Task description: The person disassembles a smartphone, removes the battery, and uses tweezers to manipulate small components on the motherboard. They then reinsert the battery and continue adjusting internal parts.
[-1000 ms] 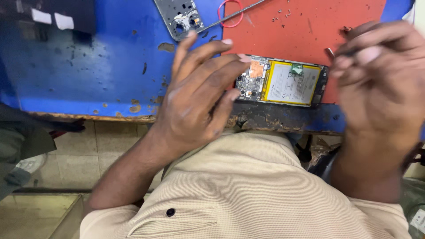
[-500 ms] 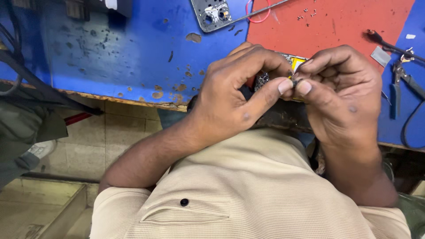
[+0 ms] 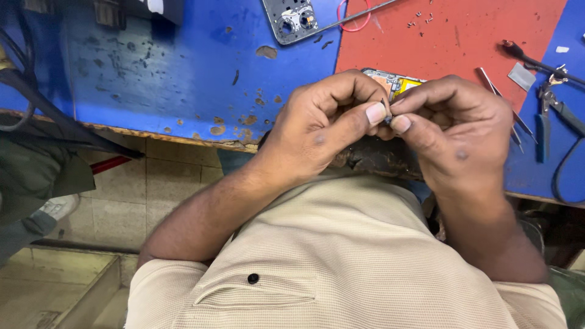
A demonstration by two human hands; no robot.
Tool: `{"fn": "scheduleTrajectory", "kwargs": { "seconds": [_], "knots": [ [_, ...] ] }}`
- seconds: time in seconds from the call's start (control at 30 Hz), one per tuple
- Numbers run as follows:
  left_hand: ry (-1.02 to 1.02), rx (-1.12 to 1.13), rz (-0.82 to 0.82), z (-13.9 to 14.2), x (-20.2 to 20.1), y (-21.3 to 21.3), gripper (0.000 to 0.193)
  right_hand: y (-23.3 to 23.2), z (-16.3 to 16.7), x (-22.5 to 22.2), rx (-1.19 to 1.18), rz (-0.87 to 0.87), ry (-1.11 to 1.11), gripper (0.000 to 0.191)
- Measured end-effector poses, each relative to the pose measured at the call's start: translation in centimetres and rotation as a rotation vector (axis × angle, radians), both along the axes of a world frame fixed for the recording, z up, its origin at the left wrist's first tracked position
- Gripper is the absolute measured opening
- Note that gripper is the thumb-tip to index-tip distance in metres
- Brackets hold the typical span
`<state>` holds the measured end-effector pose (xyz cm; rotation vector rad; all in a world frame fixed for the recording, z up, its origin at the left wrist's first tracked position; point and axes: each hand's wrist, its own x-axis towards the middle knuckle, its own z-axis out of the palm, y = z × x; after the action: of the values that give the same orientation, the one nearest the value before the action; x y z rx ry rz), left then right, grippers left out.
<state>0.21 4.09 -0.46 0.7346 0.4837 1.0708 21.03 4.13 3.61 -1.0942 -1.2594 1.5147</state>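
Note:
My left hand (image 3: 323,125) and my right hand (image 3: 454,131) meet in front of my chest, thumbs and fingertips pinched together on a tiny dark part (image 3: 386,118) that is mostly hidden between them. Just behind the hands, an opened phone (image 3: 395,81) with a yellow battery and bare circuit board lies on the red mat (image 3: 451,36); the hands cover most of it. A grey phone back cover (image 3: 291,18) with camera holes lies farther back on the blue bench (image 3: 183,67).
Tweezers (image 3: 503,100), blue-handled pliers (image 3: 545,119), a small grey metal piece (image 3: 522,76) and a dark-tipped tool (image 3: 524,58) lie at the right. Small screws (image 3: 420,21) dot the mat. A red wire loop (image 3: 353,18) and thin rod sit near the cover. Black cables (image 3: 24,91) hang left.
My left hand left the opened phone and joined my right hand in front of me. Both now pinch a small part; the view has shifted slightly.

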Motion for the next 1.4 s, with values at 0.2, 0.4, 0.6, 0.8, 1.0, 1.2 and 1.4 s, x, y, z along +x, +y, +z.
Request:
{"fn": "scheduleTrajectory", "kwargs": {
  "seconds": [0.2, 0.4, 0.6, 0.8, 1.0, 1.2, 1.4],
  "knots": [
    [0.080, 0.006, -0.020, -0.3, -0.4, 0.0, 0.017, -0.5, 0.6, -0.8, 0.197, -0.055, -0.218, 0.014],
    [0.029, -0.097, -0.063, 0.7, -0.5, 0.0, 0.017, -0.6, 0.9, -1.3, 0.470, -0.046, -0.533, 0.013],
    [0.077, -0.186, -0.054, 1.6, 0.0, -0.4, 0.013, -0.3, 0.5, -1.6, 0.848, -0.028, -0.659, 0.018],
    [0.061, -0.137, -0.014, 1.1, 0.3, -0.8, 0.012, 0.2, 0.6, -1.4, 0.965, 0.041, -0.728, 0.020],
    [0.105, -0.077, -0.015, 0.6, 0.4, -0.9, 0.016, 0.7, 0.5, -1.5, 1.058, 0.092, -0.748, 0.025],
    [0.081, -0.073, -0.043, 1.2, 0.3, -0.8, 0.019, 1.0, 1.0, -1.6, 1.147, 0.166, -0.685, 0.030],
    [0.442, 0.124, 0.178, 2.4, -2.0, -0.1, 0.013, 1.4, 1.7, -1.6, 0.993, 0.123, -0.722, 0.023]
  ]
}}
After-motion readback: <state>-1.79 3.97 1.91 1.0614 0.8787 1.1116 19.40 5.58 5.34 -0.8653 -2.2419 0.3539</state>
